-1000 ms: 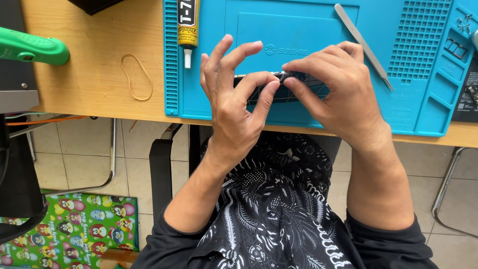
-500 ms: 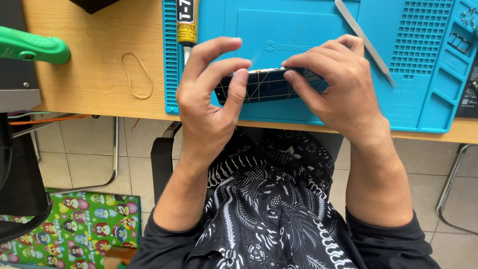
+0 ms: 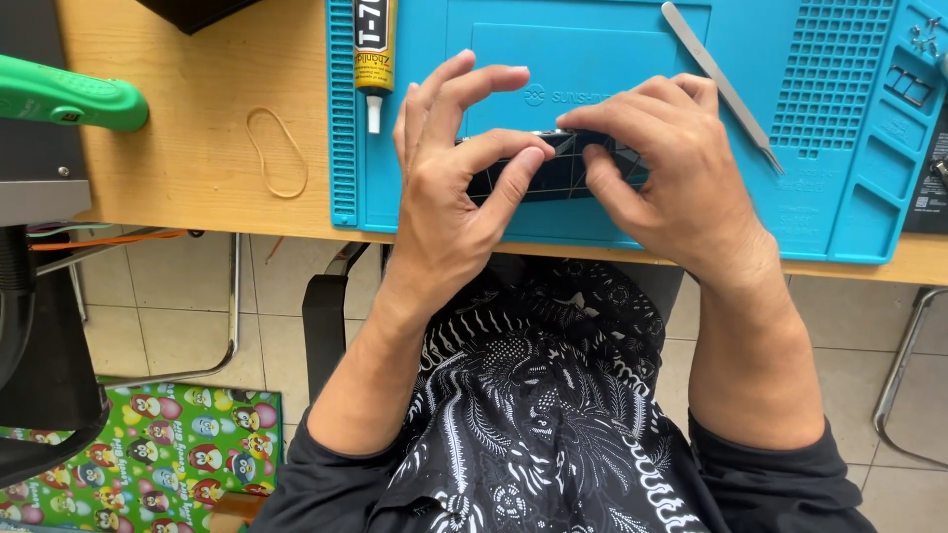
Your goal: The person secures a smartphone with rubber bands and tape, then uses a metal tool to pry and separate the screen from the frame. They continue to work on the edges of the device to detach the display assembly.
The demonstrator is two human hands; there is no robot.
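— Dark flat phone [image 3: 553, 176], cracked glass, held just above the blue mat [image 3: 592, 59] near its front edge?
— Yes. Left hand [image 3: 449, 188] pinching its left end, right hand [image 3: 671, 168] clamped over the right end.
— Around it?
— Glue tube [image 3: 374, 54] to the left, tweezers [image 3: 721, 84] to the right, rubber band [image 3: 275, 153] on the wooden worktop [image 3: 197, 118].

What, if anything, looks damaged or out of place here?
The dark flat device held between the left hand and right hand shows pale lines criss-crossing its face, which look like cracks. A rubber band lies loose on the wooden table beside the blue mat. Nothing is spilled.
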